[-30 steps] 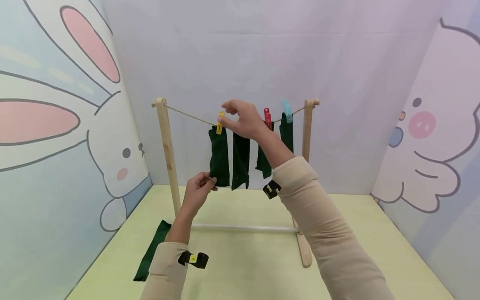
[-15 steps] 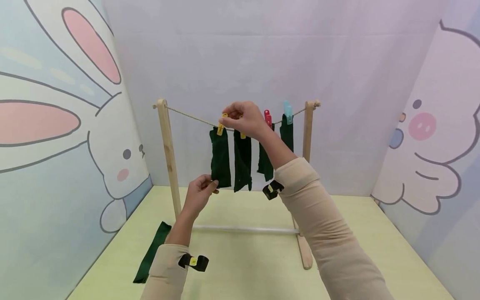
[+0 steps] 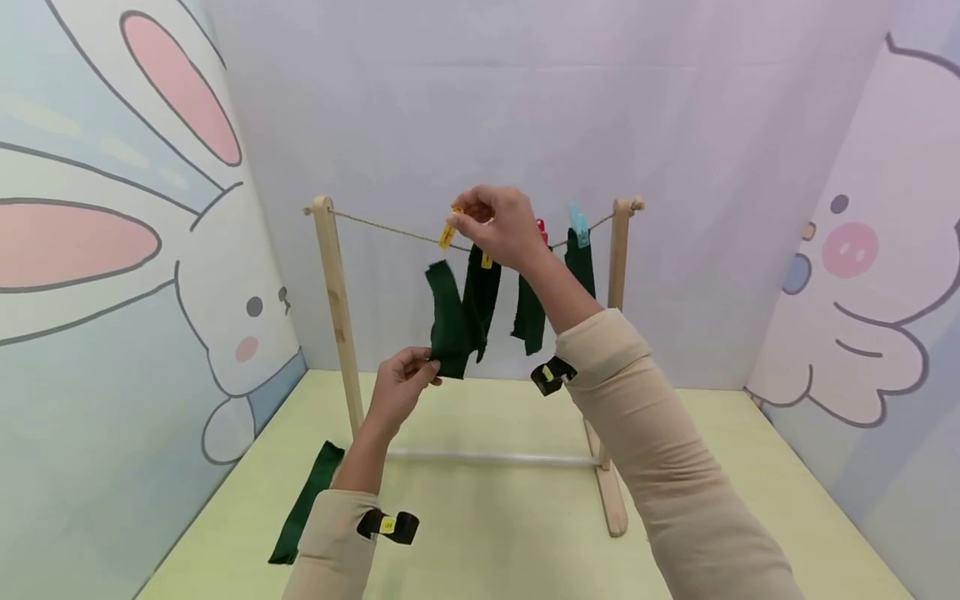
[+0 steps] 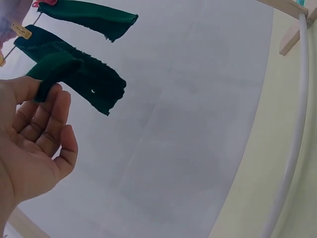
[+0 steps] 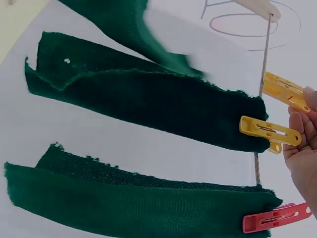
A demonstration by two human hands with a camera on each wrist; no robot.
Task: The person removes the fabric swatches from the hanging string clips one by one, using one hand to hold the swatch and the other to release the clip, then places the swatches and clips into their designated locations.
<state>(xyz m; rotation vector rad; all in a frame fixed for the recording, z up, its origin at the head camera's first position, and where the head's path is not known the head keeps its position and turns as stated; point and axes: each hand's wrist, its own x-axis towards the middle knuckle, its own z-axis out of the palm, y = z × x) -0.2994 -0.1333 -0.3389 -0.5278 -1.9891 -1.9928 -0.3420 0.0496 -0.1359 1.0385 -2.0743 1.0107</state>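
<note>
My left hand (image 3: pixel 401 387) pinches the lower left corner of a dark green cloth strip (image 3: pixel 450 325). The strip's top end is off the rope and leans left, just below the line. My right hand (image 3: pixel 498 225) pinches a yellow clothespin (image 3: pixel 447 229) at the rope (image 5: pixel 266 54). Beside it, a second yellow clothespin (image 5: pixel 270 130) holds another green strip (image 5: pixel 148 104) on the line. In the left wrist view, the held cloth (image 4: pixel 54 69) bends over between thumb and fingers.
Further right, a red clothespin (image 5: pixel 275 218) and a light blue clothespin (image 3: pixel 578 225) hold two more green strips. The rope runs between two wooden posts (image 3: pixel 337 317), joined low down by a white rod (image 3: pixel 487 457). One green strip (image 3: pixel 307 504) lies on the table at left.
The left yellow clothespin has come off the cloth and risen in my right hand, whose fingers have closed on it. The strip's top has dropped free; my left hand keeps its corner.
</note>
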